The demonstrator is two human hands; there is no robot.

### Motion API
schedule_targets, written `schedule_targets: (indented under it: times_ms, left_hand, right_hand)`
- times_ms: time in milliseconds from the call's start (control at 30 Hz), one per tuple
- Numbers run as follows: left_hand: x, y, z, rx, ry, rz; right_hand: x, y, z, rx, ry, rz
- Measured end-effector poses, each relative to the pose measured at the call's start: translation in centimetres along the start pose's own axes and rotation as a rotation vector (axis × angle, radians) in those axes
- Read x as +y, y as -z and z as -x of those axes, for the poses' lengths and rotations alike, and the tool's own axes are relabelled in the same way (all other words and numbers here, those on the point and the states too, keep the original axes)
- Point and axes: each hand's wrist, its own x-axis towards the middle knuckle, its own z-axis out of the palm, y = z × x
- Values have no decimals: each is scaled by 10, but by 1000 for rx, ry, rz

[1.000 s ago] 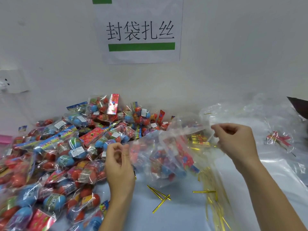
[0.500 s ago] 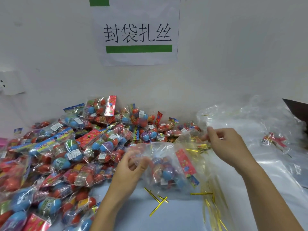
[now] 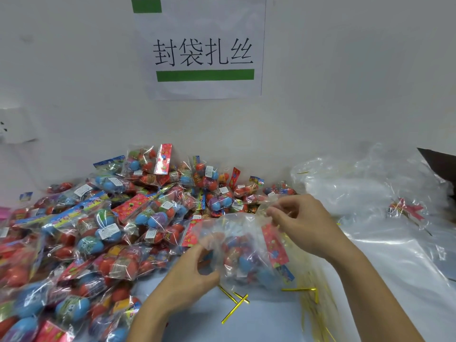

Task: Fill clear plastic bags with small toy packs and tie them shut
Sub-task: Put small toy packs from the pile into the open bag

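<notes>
White wall and pale bench (image 3: 259, 324): a clear bag being gathered shut by two hands.

At the bench's centre the clear bag (image 3: 249, 253) holds toy packs; the left hand (image 3: 190, 277) pinches its film at 9 o'clock, fingers curled round the plastic, while the right hand (image 3: 303, 225) pinches the bag's mouth at 1 o'clock. Gold twist ties (image 3: 234, 304) lie just below at 6 o'clock. A heap of toy packs (image 3: 98, 225) spreads toward 9 o'clock, empty plastic bags (image 3: 370, 193) toward 2 o'clock, and a paper sign (image 3: 202, 48) hangs at 12.
</notes>
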Motion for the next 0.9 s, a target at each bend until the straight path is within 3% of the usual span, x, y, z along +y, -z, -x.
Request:
schedule_targets:
  times_ms: [100, 367, 567, 733, 900]
  left_hand:
    - [-2, -2, -1, 52, -4, -14]
    - [2, -21, -12, 402, -13, -166]
    - [2, -21, -12, 429, 28, -196]
    - [5, -17, -14, 568, 51, -167]
    - [3, -19, -13, 501, 40, -248]
  right_hand:
    - [0, 1, 0, 56, -21, -29]
    - [4, 4, 0, 89, -17, -58]
    - [7, 8, 0, 136, -30, -101]
    - [10, 12, 0, 335, -70, -150]
    - [5, 13, 0, 382, -61, -219]
